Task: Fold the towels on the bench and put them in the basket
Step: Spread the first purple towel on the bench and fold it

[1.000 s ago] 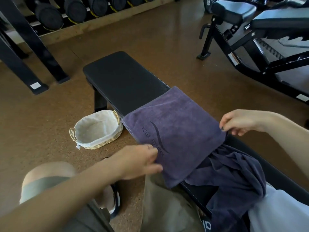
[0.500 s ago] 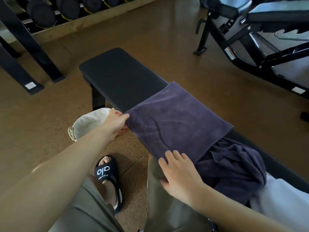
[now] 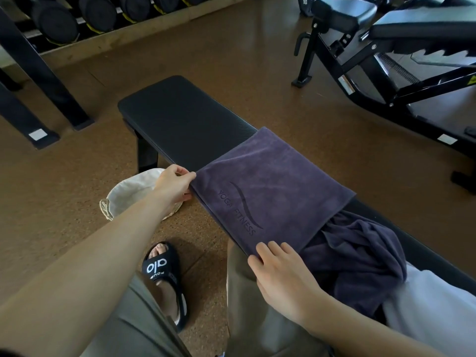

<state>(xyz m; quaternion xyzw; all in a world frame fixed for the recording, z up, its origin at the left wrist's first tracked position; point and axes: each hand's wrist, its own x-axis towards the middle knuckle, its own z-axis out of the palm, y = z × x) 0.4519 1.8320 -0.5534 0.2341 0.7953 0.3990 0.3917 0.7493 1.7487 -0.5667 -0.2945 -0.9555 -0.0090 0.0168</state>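
Both hands have shifted to the purple towel's [image 3: 270, 191] near edge: the left hand [image 3: 173, 185] pinches its far corner, the right hand [image 3: 280, 271] lies flat-fingered on the other, readying another fold. The towel lies smooth across the surface [image 3: 180, 119], basket [image 3: 128, 194] beside it on the floor.

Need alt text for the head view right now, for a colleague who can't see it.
A person's left hand pinches one near corner of a flat purple towel on a black bench, and the right hand rests on the other. A crumpled towel lies beside it; a basket sits on the floor.
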